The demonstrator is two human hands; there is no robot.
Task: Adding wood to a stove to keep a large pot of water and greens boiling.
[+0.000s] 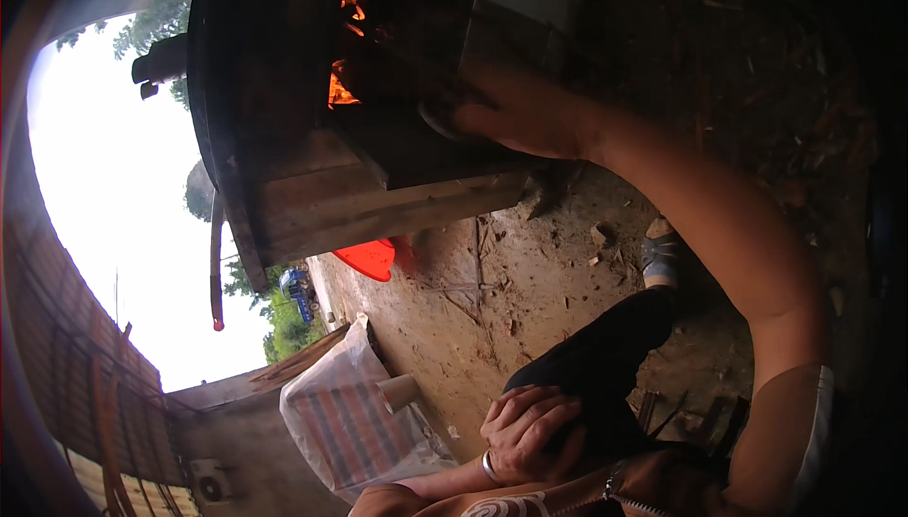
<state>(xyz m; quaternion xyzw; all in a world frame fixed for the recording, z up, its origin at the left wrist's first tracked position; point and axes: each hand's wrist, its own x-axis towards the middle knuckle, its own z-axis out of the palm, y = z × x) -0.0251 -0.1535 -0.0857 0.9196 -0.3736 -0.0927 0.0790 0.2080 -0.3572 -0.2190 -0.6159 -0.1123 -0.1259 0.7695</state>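
The right hand (506, 108) is in shadow at the mouth of the dark stove (260, 72), where flames (340, 89) burn; whether it grips anything, I cannot tell. The left hand (532, 425) lies loosely spread over a trouser leg (605, 342).

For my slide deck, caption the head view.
Right hand near flames in a dark stove; left hand resting on a leg.
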